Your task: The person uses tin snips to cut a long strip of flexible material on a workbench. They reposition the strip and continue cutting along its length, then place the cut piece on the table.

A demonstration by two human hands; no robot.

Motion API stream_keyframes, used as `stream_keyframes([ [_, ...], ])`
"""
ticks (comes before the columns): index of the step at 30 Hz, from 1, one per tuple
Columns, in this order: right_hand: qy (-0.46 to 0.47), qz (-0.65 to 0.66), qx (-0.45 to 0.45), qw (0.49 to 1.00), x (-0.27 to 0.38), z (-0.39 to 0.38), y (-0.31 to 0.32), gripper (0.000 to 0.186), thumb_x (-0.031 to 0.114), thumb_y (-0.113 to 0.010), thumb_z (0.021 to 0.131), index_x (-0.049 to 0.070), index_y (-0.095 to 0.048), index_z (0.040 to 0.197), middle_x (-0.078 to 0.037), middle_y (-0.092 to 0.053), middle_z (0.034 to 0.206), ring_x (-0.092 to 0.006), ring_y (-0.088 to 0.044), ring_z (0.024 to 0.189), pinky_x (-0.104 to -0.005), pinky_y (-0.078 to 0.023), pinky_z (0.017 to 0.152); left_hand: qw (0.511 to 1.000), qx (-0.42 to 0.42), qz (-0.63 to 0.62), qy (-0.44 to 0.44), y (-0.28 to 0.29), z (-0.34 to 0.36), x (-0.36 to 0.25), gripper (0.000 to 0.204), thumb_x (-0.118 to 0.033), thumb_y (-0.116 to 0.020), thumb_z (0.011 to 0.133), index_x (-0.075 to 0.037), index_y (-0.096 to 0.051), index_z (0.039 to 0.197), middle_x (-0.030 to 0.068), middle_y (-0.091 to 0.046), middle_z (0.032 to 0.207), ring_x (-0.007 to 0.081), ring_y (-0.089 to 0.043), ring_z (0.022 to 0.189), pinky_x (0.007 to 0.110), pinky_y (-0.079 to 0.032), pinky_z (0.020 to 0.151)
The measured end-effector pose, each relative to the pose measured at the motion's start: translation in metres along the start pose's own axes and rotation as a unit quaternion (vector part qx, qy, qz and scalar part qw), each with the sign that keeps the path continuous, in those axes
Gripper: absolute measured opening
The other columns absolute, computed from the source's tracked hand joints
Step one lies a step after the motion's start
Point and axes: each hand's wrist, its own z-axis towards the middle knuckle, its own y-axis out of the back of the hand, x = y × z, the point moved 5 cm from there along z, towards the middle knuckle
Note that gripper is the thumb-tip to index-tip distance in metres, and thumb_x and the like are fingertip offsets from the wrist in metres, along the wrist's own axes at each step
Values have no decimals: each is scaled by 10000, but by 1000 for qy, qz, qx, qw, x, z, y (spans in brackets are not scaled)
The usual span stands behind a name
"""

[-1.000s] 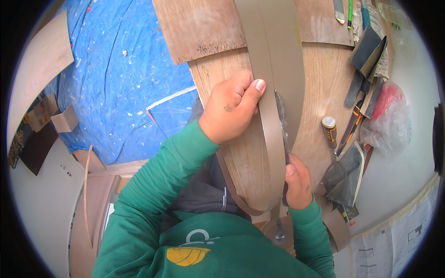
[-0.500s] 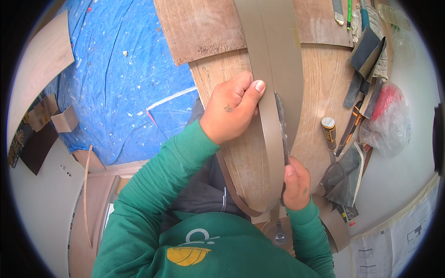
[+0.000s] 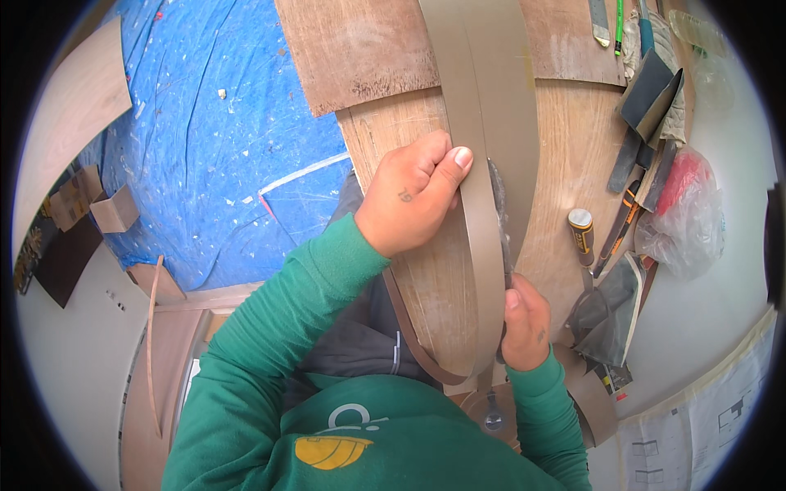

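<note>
A long beige-brown edging strip (image 3: 485, 270) runs down over the wooden board (image 3: 434, 286) and bends back in a loop near my body. My left hand (image 3: 416, 195) is closed on the strip's left edge, thumb on top. Lower and to the right, my right hand (image 3: 526, 322) is closed, thumb upward, beside the strip. From it a narrow, dark, grey-smeared blade-like tool (image 3: 500, 200) reaches up along the strip's right side. Its handle is mostly hidden by the fingers and the strip, so its exact kind does not show.
On the right lie a marker-like tube with a yellow-black label (image 3: 581, 233), an orange-black cutter (image 3: 618, 225), dark sanding sheets (image 3: 648, 94) and a plastic bag (image 3: 684, 221). A blue tarp (image 3: 221, 147) covers the floor at left. Another plywood piece (image 3: 360, 53) lies across the far end.
Both hands keep their hold and barely move. The strip and board have shifted very slightly to the right in the picture.
</note>
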Motion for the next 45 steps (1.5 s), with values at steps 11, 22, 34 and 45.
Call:
stream_keyframes([
  [11, -4, 14, 21, 1000, 2, 8, 0, 523, 432, -427, 1084, -42, -643, 1131, -91, -666, 846, -180, -616, 746, -327, -488, 700, 1000, 15, -7, -17, 0, 1, 6, 365, -272, -566, 1107, -22, -558, 842, 38, -577, 670, 99, -549, 648, 313, -475, 594],
  [22, 19, 52, -3, 998, -1, 7, 2, 478, 433, -578, 1074, -40, -644, 1089, -9, -601, 826, -90, -511, 782, -278, -446, 694, 999, 20, -21, -16, -1, 0, 6, 346, -247, -575, 1099, -26, -550, 833, 29, -566, 662, 93, -535, 636, 315, -467, 580],
  [34, 18, 59, 13, 998, 11, 15, -1, 483, 418, -572, 1068, -50, -635, 1169, -7, -589, 824, -91, -503, 772, -269, -444, 698, 999, 19, -9, -29, 1, 1, 11, 351, -237, -585, 1090, -32, -534, 810, 21, -534, 644, 83, -487, 630, 316, -438, 566],
  [45, 27, 50, -5, 998, 5, 13, 2, 457, 417, -579, 1073, -34, -650, 1091, 2, -582, 791, -88, -501, 747, -276, -441, 669, 999, 21, -27, -5, -1, -1, 7, 346, -237, -592, 1088, -30, -547, 815, 15, -555, 659, 78, -507, 632, 306, -444, 567],
])
